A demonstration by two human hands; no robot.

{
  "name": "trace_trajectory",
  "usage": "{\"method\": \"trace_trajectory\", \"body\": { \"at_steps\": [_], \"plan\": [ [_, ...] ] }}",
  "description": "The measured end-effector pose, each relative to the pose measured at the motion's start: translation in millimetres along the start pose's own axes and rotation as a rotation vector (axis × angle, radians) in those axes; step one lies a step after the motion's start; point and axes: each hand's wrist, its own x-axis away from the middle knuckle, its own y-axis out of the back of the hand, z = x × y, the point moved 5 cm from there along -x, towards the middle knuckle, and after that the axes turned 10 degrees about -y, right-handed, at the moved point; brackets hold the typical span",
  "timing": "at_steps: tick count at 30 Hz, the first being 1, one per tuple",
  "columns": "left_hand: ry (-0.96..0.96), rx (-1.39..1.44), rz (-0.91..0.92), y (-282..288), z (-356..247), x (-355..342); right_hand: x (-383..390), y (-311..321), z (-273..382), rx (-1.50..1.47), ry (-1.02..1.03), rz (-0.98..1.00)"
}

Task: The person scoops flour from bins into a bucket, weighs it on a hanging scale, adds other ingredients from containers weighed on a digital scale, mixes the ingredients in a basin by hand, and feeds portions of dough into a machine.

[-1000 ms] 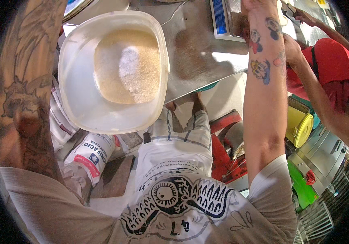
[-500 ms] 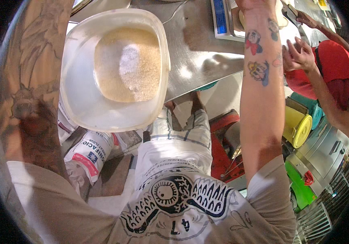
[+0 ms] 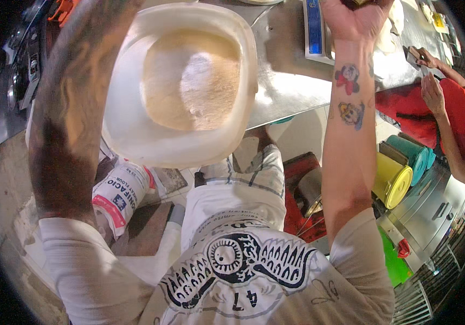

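Holding a white plastic tub (image 3: 129, 130) at 11 o'clock, tilted over the steel desk (image 3: 286, 92) edge, tan flour inside. Left hand is hidden behind the tub; can't tell its grip. Right hand (image 3: 354, 19) at 1 o'clock, fingers cut off by the frame edge; grip unclear. Flour sack (image 3: 118, 197) on the floor at 8 o'clock. Yellow bin (image 3: 392, 176) at 3 o'clock.

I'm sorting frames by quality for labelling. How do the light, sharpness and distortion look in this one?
Head view: strong fisheye bending, with a black rim round the picture; the left forearm near the lens is blurred and soft; bright glare on the steel table and on the white tub rim; the powder inside the tub is washed out; the right hand is cut off by the top edge.
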Motion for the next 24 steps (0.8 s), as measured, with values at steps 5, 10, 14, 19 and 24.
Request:
{"method": "trace_trajectory", "body": {
  "at_steps": [5, 10, 14, 19, 24],
  "plan": [
    [-0.182, -0.268, 0.198, -21.9, -34.4, 32.2, 22.4, -0.5, -1.7, -0.138, -0.098, 0.044],
    [-0.229, -0.058, 0.183, -30.2, -18.3, 46.9, 32.7, -12.5, -21.5, -0.113, -0.073, 0.066],
    [-0.113, -0.141, 0.149, -16.5, -27.4, 42.1, 45.1, -13.4, -22.5, -0.149, -0.11, 0.075],
    [-0.041, 0.012, 0.022, 3.4, -22.8, 50.0, 69.1, -6.4, -34.1, -0.23, -0.159, -0.062],
    [0.053, 0.13, 0.046, 10.7, -10.3, 37.0, 87.0, 7.0, -33.9, -0.279, -0.221, 0.07]
  ]
}}
